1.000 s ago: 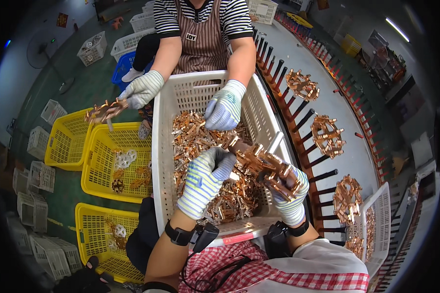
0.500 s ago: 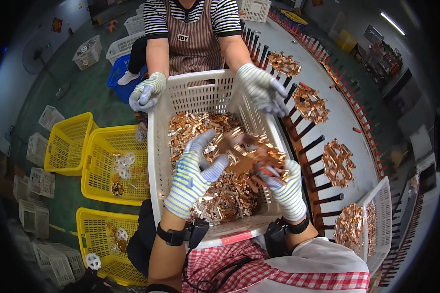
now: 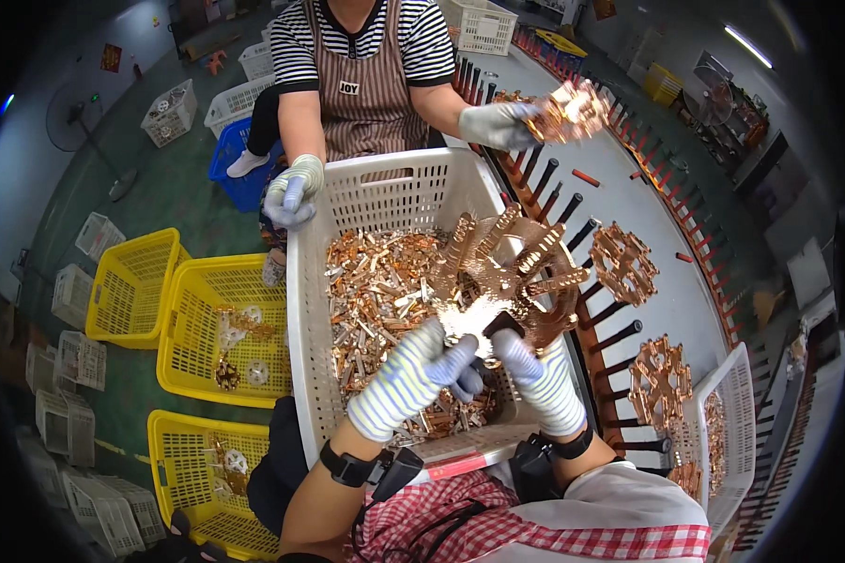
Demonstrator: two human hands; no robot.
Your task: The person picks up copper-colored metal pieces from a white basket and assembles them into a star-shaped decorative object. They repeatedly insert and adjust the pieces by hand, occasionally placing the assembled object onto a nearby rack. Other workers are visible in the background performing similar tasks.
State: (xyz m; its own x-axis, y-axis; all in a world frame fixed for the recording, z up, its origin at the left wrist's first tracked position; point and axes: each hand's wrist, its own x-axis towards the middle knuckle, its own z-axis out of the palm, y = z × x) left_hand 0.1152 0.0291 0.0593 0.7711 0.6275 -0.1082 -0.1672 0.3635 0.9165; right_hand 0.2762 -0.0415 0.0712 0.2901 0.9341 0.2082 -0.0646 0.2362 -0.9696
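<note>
A copper-coloured, wheel-like metal part (image 3: 546, 314) with several ridged arms is held above the white crate (image 3: 303, 310). Small copper-coloured metal pieces (image 3: 376, 305) fill much of the crate. My left hand (image 3: 406, 383), in a striped glove, is closed at the part's near left edge. My right hand (image 3: 543, 380) grips its near right side. Bright glare washes out the part's middle, and fingertips are partly hidden. Across the crate, a co-worker's gloved hand (image 3: 499, 125) holds a blurred copper-coloured part (image 3: 570, 111); their other gloved hand (image 3: 294, 192) is by the far left rim.
On the right, a rack of black-handled rods (image 3: 620, 340) bears spoked copper-coloured parts (image 3: 625, 264). A white basket (image 3: 742, 422) stands at its near end. Yellow baskets (image 3: 174, 352) sit on the floor at left, and a blue bin (image 3: 239, 150) is beyond them.
My left hand, spread over the crate before, has closed at the wheel-like part, which both hands now hold. The co-worker's hand on the right has swung from the crate's edge to above the rack, now holding a part.
</note>
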